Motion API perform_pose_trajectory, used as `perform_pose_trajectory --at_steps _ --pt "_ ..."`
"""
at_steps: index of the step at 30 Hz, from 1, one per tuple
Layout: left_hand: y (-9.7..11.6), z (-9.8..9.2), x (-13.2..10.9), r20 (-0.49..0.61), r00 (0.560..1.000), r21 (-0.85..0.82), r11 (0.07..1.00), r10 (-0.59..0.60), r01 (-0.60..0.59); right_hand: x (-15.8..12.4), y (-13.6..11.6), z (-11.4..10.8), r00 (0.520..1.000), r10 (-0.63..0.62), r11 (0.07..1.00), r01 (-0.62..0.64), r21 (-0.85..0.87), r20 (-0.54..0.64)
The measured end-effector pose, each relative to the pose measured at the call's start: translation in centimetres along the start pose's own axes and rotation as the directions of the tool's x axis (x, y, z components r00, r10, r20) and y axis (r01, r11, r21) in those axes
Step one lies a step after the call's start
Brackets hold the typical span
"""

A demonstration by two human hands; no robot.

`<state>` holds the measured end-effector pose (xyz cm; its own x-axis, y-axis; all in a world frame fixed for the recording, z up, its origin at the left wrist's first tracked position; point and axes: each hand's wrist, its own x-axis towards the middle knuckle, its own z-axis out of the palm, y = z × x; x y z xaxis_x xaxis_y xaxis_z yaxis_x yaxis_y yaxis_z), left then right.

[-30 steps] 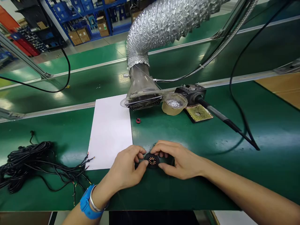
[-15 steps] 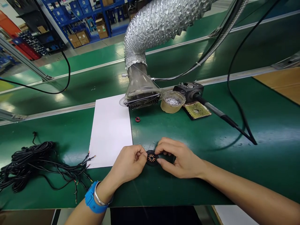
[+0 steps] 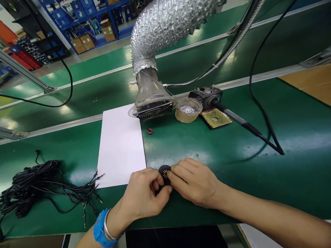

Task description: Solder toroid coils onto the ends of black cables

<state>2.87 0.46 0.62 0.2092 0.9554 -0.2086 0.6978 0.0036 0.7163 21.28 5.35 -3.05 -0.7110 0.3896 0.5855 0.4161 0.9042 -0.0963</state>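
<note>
Both hands meet low in the middle of the green bench over a small black round part with an orange coil (image 3: pixel 164 171). My left hand (image 3: pixel 144 196), with a blue wristband, pinches the part's near edge between thumb and fingers. My right hand (image 3: pixel 194 182) rests curled on the part's right side, its fingertips covering half of the coil. A second small red-and-black coil (image 3: pixel 149 131) lies loose farther back on the bench. A white sheet (image 3: pixel 121 144) lies just left of my hands.
A silver fume duct with a clear hood (image 3: pixel 150 100) hangs behind. Beside it stand a tape roll holding solder dross (image 3: pixel 188 110), a soldering iron stand with sponge (image 3: pixel 210 103) and the iron (image 3: pixel 248 128). A bundle of black wires (image 3: pixel 38 186) lies at the left.
My right hand has slid left over the black part and now covers more of its coil. My left thumb has come round its near edge. The camera view shifted slightly.
</note>
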Motion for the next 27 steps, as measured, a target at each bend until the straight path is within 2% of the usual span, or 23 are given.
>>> perform_pose_trajectory --at_steps 2,4,7,10,13,17,22,27 --pt "0.1 0.5 -0.3 -0.057 0.998 0.06 0.998 0.027 -0.024 0.0 0.3 0.0 0.999 0.041 0.997 -0.042 0.058 0.013" --pt "0.1 0.9 -0.3 -0.086 0.996 0.087 0.996 0.026 -0.019 -0.1 0.9 -0.1 0.99 0.138 0.968 -0.141 0.209 0.031" --pt "0.0 1.2 -0.2 -0.097 0.995 0.101 0.995 0.021 -0.011 -0.2 2.0 -0.4 0.966 0.243 0.843 -0.254 0.474 0.087" --pt "-0.1 1.1 -0.1 -0.099 0.994 0.105 0.994 0.042 -0.032 -0.1 2.4 -0.6 0.957 0.215 0.727 -0.289 0.623 0.192" --pt "-0.2 0.9 -0.3 -0.102 0.991 0.129 0.989 0.085 -0.071 0.1 2.4 -0.5 0.95 0.174 0.69 -0.305 0.656 0.259" --pt "-0.2 0.7 -0.5 -0.11 0.982 0.195 0.972 0.152 -0.129 0.1 2.5 0.2 0.955 0.183 0.711 -0.293 0.64 0.234" --pt "-0.3 1.0 -0.1 -0.113 0.969 0.235 0.954 0.218 -0.187 -0.2 3.0 0.7 0.941 0.202 0.685 -0.333 0.648 0.27" --pt "-0.6 0.5 -0.2 -0.103 0.967 0.265 0.944 0.232 -0.198 -0.3 2.9 0.4 0.955 0.25 0.692 -0.293 0.659 0.161"
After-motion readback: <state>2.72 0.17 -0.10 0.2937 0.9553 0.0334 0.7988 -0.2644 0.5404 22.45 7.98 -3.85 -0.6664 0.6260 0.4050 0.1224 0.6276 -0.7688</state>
